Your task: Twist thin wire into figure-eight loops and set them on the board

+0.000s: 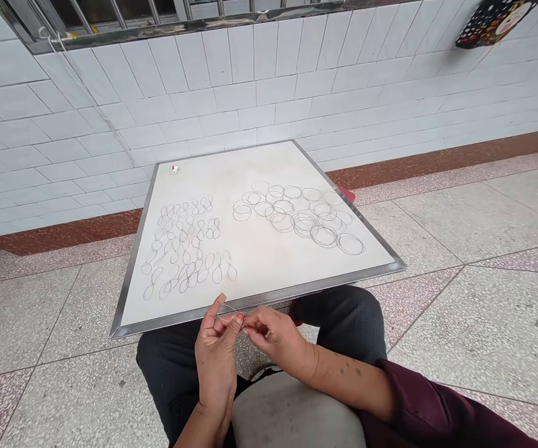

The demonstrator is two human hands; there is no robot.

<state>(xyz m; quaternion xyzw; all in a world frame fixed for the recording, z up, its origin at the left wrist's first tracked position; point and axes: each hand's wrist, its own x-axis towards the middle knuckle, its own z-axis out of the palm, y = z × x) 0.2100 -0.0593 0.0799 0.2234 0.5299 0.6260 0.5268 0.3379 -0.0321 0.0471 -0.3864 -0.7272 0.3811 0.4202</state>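
Just past the table's near edge, my left hand (216, 354) pinches a thin wire ring (232, 308) between thumb and fingers. A light-brown wrap covers its raised index fingertip. My right hand (283, 341) is closed beside it, fingertips meeting the left thumb at the wire; part of the ring is hidden by the fingers. Ahead lies a white table (250, 274) with a metal rim. Several twisted, figure-eight wire loops (183, 235) lie in rough rows on its left side. Plain round wire rings (323, 235) overlap in a spread pile on its right side.
A small white-and-red object (175, 169) sits at the table's far left corner. Behind stands a white tiled wall (269, 106) with a barred window (124, 15). A patterned bag (495, 23) hangs at upper right. My knees are under the near edge.
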